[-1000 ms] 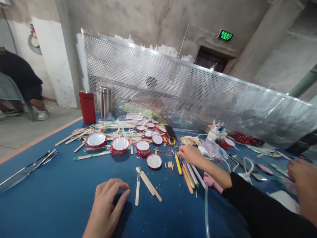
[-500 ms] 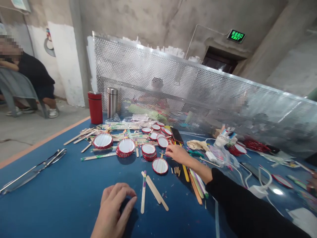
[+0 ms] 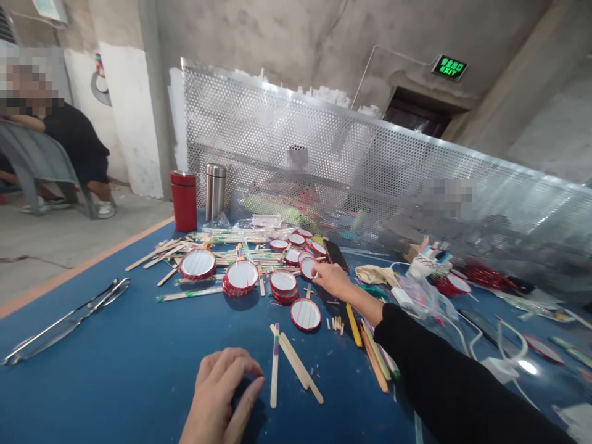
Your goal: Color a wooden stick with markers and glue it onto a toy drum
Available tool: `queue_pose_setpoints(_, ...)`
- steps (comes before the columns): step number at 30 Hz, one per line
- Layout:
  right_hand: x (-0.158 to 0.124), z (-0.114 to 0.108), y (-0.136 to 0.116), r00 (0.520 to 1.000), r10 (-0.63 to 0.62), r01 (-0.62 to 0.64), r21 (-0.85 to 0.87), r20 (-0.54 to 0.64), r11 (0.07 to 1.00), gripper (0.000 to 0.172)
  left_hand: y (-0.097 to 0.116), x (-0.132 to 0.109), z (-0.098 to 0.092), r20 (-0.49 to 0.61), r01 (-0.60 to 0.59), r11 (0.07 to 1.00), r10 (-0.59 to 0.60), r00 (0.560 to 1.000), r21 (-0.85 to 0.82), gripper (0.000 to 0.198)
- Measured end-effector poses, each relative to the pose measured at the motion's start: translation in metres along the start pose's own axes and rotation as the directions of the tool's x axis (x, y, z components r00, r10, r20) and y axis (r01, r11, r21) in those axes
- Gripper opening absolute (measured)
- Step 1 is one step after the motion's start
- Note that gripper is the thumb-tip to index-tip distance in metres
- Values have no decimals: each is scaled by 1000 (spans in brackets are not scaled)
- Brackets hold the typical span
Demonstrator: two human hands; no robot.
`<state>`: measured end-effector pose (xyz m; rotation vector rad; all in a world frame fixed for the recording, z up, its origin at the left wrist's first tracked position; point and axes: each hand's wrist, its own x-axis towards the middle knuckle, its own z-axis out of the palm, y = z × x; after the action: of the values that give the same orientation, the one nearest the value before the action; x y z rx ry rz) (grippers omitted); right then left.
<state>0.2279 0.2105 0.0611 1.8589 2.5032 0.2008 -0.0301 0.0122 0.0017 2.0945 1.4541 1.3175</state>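
My right hand [image 3: 333,279] reaches over the pile, its fingers pinched at the right edge of a small white-faced disc with a red rim [image 3: 308,266], like a toy drum. Nearer to me lies another red-rimmed disc [image 3: 306,314] with a short stick at its top. Low in the view, my left hand [image 3: 227,388] rests on the table, fingers curved, thumb apart, nothing in it. Just right of it are a craft stick with purple and green bands [image 3: 275,367] and two plain craft sticks [image 3: 296,361] that overlap.
Stacks of red-rimmed discs [image 3: 240,276] and many craft sticks [image 3: 161,250] cover the far table. Behind stand a red flask [image 3: 184,200], a steel flask [image 3: 215,191] and a perforated metal screen [image 3: 259,117]. White cables [image 3: 467,333] and colored pens [image 3: 374,354] lie right.
My right hand has moved slightly up and left relative to the discs, its fingertips now overlapping a disc's edge. My left hand stays resting on the table. The view has shifted a little.
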Motion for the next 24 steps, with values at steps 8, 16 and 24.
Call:
queue_pose_setpoints(8, 1, 10, 2, 999, -40, 39, -53, -16, 998, 10, 1, 1, 1, 4, 0, 1000, 0, 1000, -21, 12)
queue_pose_setpoints(16, 0, 10, 0, 997, -66, 65, -32, -37, 997, 11, -1, 3, -4, 28, -53, 998, 52, 998, 36, 9)
queue_pose_setpoints(24, -4, -9, -44, 979, -153, 171, 130, -135, 977, 35, -8, 6, -7, 76, -134, 989, 130, 989, 60, 6)
